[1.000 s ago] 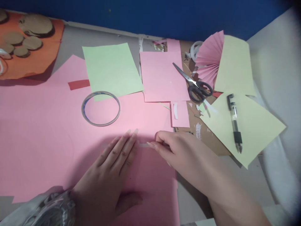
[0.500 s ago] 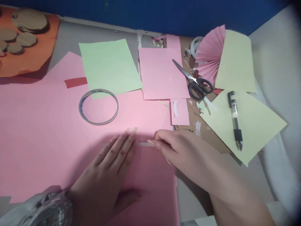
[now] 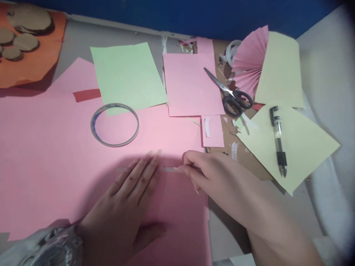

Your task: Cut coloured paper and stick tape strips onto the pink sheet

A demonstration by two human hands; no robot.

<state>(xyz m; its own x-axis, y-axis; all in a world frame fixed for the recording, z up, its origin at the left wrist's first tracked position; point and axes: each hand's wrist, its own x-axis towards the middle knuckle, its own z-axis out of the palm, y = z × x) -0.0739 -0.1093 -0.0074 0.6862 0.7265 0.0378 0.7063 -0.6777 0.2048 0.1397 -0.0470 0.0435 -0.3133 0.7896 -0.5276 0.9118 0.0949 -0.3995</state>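
Observation:
A narrow whitish strip of tape (image 3: 168,170) lies across a large pink paper sheet (image 3: 177,221). My left hand (image 3: 130,195) presses flat on the sheet with its fingers stretched out, covering part of the strip. At the strip's right end, my right hand (image 3: 202,170) is closed, thumb and fingers pinching it. Part of that end is hidden by the fingers. Beyond my left hand a thin roll of tape (image 3: 94,135) rests on the pink paper, its ring almost used up.
Black-handled scissors (image 3: 232,99) lie over a pink square (image 3: 188,85) and cardboard. A pen (image 3: 279,144) rests on pale yellow paper (image 3: 310,144). Farther back are green paper (image 3: 127,75), a folded pink fan (image 3: 251,61) and cardboard rounds (image 3: 26,42) on orange paper.
Both hands keep nearly the same place on the strip. The view has shifted slightly, so the things at the back appear a little higher.

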